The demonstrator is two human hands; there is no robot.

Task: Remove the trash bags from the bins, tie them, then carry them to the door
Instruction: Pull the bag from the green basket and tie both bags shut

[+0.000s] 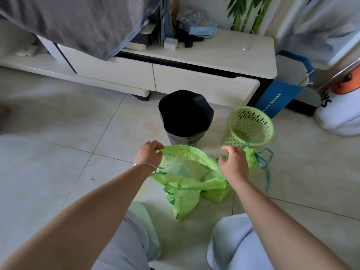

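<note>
A light green trash bag (187,184) lies open on the tiled floor between my knees, with pale trash inside. My left hand (149,152) pinches the left edge of its mouth. My right hand (233,162) rests on the right side of the mouth, fingers curled over the plastic. Behind my right hand sits a second green bag (251,158), tied with a dark green drawstring. A grey bin (185,117) lined with a black bag stands just beyond. To its right stands a green slotted basket (250,125) with no bag in it.
A cream TV cabinet (194,75) runs along the back with chargers and boxes on top. A blue paper bag (280,98) and a white bag (342,110) stand at the right. Grey cloth (78,22) hangs at the upper left.
</note>
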